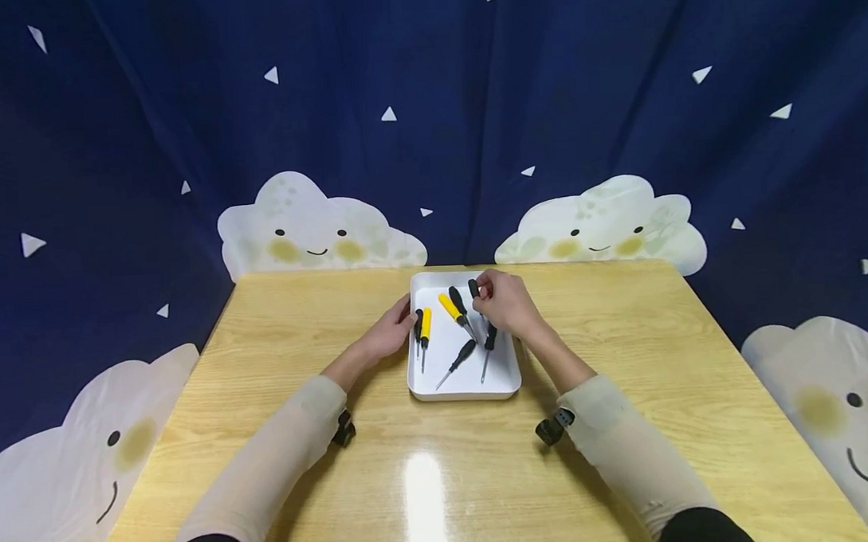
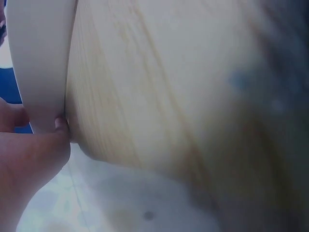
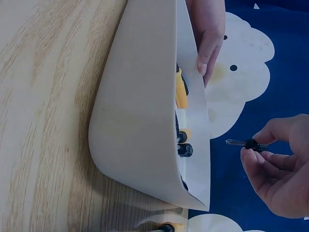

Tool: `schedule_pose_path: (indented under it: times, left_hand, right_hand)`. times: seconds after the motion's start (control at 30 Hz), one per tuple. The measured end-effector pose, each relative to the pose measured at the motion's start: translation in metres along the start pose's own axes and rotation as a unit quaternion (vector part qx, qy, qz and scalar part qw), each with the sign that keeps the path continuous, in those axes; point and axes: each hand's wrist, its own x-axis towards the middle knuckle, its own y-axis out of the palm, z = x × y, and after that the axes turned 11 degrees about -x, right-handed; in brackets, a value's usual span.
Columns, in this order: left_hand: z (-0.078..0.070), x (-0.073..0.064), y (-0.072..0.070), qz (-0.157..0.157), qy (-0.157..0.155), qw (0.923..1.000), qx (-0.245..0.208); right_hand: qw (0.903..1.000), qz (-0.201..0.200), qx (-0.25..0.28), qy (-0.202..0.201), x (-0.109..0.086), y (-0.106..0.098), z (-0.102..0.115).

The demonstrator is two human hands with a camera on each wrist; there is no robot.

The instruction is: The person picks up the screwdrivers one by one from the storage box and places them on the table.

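A white tray (image 1: 465, 395) holds several screwdrivers with black or yellow handles. My left hand (image 1: 388, 333) grips its left wall; in the left wrist view the thumb and fingers (image 2: 62, 124) lie on either side of that wall. Over the tray's far right corner, my right hand (image 1: 508, 304) pinches a black-handled screwdriver (image 3: 251, 144) between thumb and fingers, its short metal tip showing. Below that hand lies another black screwdriver (image 1: 490, 341). Toward the left wall rests a yellow screwdriver (image 1: 425, 325) beside a black one. Another yellow screwdriver (image 1: 450, 307) lies near the middle.
The tray sits on a light wooden table (image 1: 304, 467), near its far edge. A dark blue curtain (image 1: 442, 103) with white clouds hangs behind. In the right wrist view, a black and yellow piece (image 3: 167, 227) shows on the table just outside the tray.
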Motion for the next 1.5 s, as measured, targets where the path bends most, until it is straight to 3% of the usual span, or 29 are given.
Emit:
schedule_pose_path:
  times: [0.47,1.03,1.5]
  left_hand:
    - [-0.003,0.004,0.001,0.002,-0.004,1.0000,0.008]
    - [-0.008,-0.002,-0.001,0.004,-0.003,0.9999,0.013]
    - [-0.005,0.000,-0.001,-0.002,-0.011,0.9998,0.019]
  right_hand:
    - [0.9998,-0.005,0.011,0.019,0.003,-0.004,-0.013]
    - [0.9976,0.010,0.044,0.053,0.003,-0.016,-0.026]
    - [0.9979,0.013,0.024,0.059,0.002,-0.021,-0.044]
